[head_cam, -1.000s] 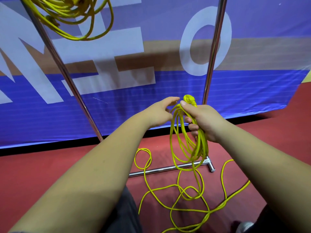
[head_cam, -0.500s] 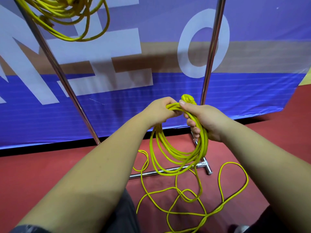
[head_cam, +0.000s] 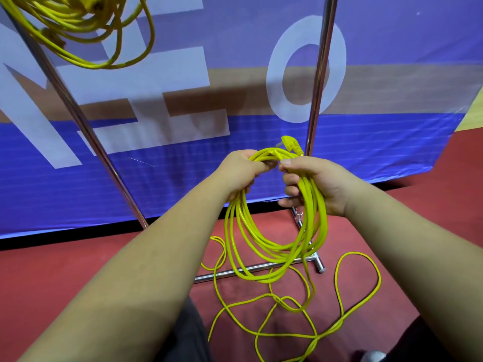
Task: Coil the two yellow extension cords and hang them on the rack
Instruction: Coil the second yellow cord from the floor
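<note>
**Centre of frame:** the left hand [head_cam: 240, 173] and the right hand [head_cam: 313, 184] meet at the top of a partly coiled yellow extension cord [head_cam: 274, 254]. The left hand's fingers are curled round the bundled loops. The right hand, just beside it, grips the same bundle with the thumb on top and the fingers wrapped beneath. The cord's plug [head_cam: 290, 145] projects upward just above the two hands. The gathered loops hang below the hands as an oval, in front of the base bar [head_cam: 235, 272] of the rack. The uncoiled remainder [head_cam: 339, 322] leaves the bundle and lies in loose, crossing curves on the red floor [head_cam: 78, 270], across the lower centre and lower right of the frame. **Upper left:** a second yellow extension cord [head_cam: 104, 48], already coiled, hangs high on the rack, its loops overlapping the left upright [head_cam: 78, 118]; its point of support is cut off by the top edge. The right upright [head_cam: 317, 87] rises just behind the plug, right of centre. **Background:** a blue banner [head_cam: 392, 48] with large white letters and a tan band spans the frame behind the rack. **Lower edge:** dark trousers [head_cam: 188, 335] show between the forearms, and part of a shoe [head_cam: 373, 356] shows at the lower right.
</note>
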Demonstrator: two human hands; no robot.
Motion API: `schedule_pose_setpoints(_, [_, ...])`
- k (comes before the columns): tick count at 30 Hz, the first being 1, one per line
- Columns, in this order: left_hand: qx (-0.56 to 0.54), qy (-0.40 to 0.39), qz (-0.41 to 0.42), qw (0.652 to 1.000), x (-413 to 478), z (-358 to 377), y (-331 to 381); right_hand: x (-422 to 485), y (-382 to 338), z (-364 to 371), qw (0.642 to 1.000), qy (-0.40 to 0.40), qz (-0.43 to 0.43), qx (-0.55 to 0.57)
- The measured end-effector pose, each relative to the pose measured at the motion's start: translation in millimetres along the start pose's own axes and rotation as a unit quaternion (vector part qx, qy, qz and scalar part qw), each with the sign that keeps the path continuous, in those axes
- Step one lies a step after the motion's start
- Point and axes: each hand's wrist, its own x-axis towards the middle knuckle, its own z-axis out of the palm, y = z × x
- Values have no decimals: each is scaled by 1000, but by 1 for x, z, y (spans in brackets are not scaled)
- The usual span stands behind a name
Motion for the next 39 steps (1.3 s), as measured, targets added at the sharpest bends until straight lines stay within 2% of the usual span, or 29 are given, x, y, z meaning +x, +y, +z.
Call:
schedule_pose_setpoints(4, [47,24,13,999,1,0,-4,5,4,5,999,36,0,-36])
schedule_pose_setpoints(7, [137,47,40,989,3,-2,-11,7,7,11,996,69,-24,-55])
schedule_pose_setpoints(10, [193,34,-33,980,4,-5,-22,9,10,14,987,140,-46,-58])
schedule_pose_setpoints(14, [365,-83,-148,916,-3,-3,-39,13,10,3,969,231,-86,-22])
schedule_pose_setpoints(17, [375,-245,-222,866,-18,14,-55,14,5,-8,955,273,-113,24])
schedule_pose_setpoints(19, [369,-346,-223,833,-30,32,-66,15,1,-14,946,293,-129,49])
schedule_pose_setpoints(20, [354,-375,-213,830,-36,44,-72,15,0,-16,942,301,-136,59])
schedule_pose_setpoints(22, [328,-393,-175,841,-47,68,-84,16,-3,-19,937,305,-151,73])
schedule_pose_setpoints(26, [330,-367,-54,868,-59,104,-103,15,-10,-16,935,286,-182,104])
schedule_pose_setpoints(31, [227,-374,-4,899,-68,112,-127,14,-17,-16,932,256,-192,173])
schedule_pose_setpoints(32, [219,-400,-7,890,-68,113,-132,13,-19,-16,930,254,-193,182])
schedule_pose_setpoints(34, [237,-471,-28,850,-68,114,-142,10,-22,-17,927,253,-197,196])
schedule_pose_setpoints(37, [324,-556,-49,764,-73,115,-163,6,-29,-19,918,251,-206,226])
schedule_pose_setpoints(39, [396,-576,-63,712,-76,114,-175,3,-34,-22,910,246,-215,254])
